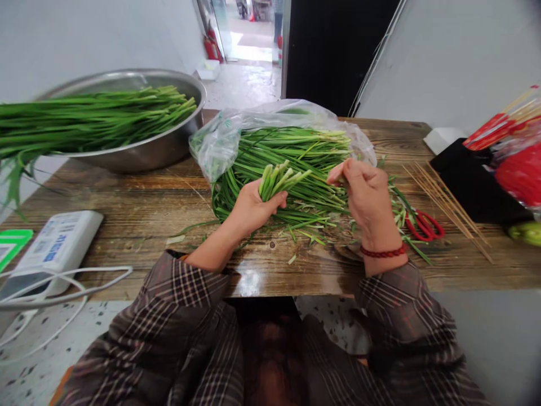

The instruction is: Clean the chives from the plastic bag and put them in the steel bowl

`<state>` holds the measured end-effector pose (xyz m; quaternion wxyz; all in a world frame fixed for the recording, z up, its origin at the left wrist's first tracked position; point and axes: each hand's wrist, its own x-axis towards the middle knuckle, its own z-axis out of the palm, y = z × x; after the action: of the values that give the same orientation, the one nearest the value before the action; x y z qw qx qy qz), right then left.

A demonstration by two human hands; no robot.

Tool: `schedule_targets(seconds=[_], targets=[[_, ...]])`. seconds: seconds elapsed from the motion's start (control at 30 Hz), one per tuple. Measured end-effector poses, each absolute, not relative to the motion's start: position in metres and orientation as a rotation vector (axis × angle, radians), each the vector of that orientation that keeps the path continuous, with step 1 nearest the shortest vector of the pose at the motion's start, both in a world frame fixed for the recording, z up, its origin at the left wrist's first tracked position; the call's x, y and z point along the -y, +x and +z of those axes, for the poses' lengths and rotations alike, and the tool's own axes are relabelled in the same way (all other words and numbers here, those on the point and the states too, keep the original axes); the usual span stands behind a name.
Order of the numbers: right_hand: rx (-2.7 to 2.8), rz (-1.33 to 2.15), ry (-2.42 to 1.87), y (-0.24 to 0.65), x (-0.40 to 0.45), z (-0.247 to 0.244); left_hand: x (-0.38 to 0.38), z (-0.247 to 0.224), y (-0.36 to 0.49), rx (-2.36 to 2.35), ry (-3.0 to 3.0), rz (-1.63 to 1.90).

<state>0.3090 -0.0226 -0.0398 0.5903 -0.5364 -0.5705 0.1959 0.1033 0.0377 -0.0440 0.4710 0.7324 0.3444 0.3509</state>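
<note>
A small bunch of Chinese chives is wrapped in my left hand, its pale cut ends pointing up and to the right. To the right, my right hand is closed in a pinch, apart from the bunch; whatever lies between its fingertips is too small to make out. Behind both hands a large pile of chives lies on the wooden table, partly inside a clear plastic bag. Loose trimmings are scattered in front of the pile. Red-handled scissors rest beside my right wrist, their blades among scraps.
At the left, a steel basin holds long chives hanging over its rim. Nearer stands a white device with white cables. Wooden skewers lie at the right, by a black box with red packets.
</note>
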Motion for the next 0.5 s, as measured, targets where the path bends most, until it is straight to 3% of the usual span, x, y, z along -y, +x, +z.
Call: schedule_targets(seconds=[0.13, 0.5], targets=[[1.595, 0.419, -1.326, 0.315, 0.027, -0.029, -0.035, -0.042, 0.105, -0.846, 1.780, 0.932], [1.700, 0.283, -1.256, 0.285, 0.019, -0.044, -0.036, -0.050, 0.106, -0.796, 1.967, 0.931]])
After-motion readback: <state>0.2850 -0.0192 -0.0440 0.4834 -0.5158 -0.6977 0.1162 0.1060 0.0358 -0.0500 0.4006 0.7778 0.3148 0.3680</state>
